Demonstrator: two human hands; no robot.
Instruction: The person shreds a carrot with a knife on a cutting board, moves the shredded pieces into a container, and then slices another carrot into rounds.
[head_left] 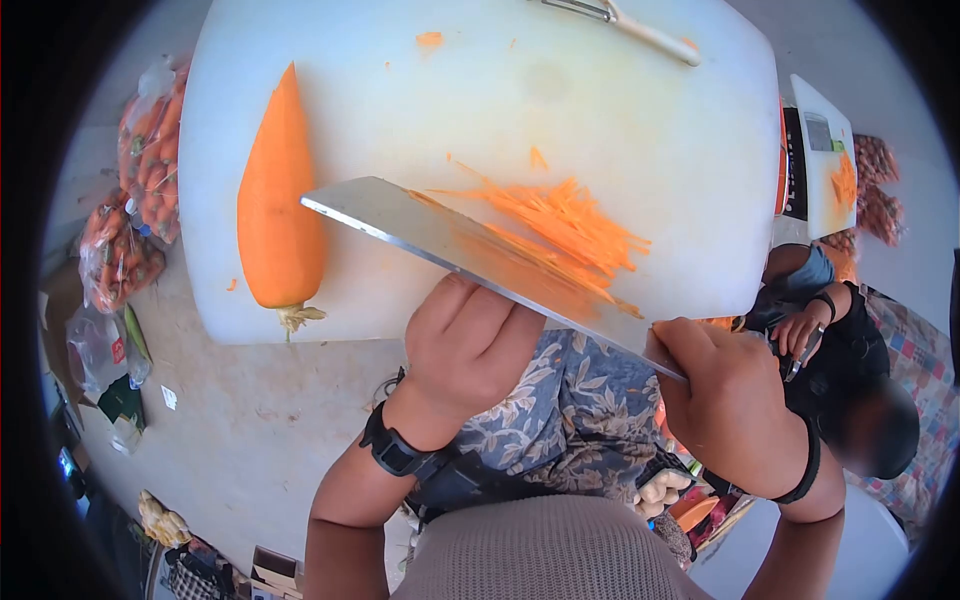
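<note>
A wide-bladed cleaver (440,230) slants over the white cutting board (400,100), its handle end wrapped by my right hand (730,395). Against the near side of the blade rests my left hand (472,345), fingers curled; anything under them is hidden. Thin carrot shreds (575,225) lie in a loose pile beyond the blade, and some cling along it. To the left is a large peeled carrot (280,200), lying whole with its stem end toward me. At the board's far edge sits a peeler (650,38) with a pale handle.
Bags of carrots (155,150) stand on the floor at left. On the right, another person (830,340) sits near a second cutting board (828,170) bearing carrot shreds. Small carrot scraps (429,40) dot my board.
</note>
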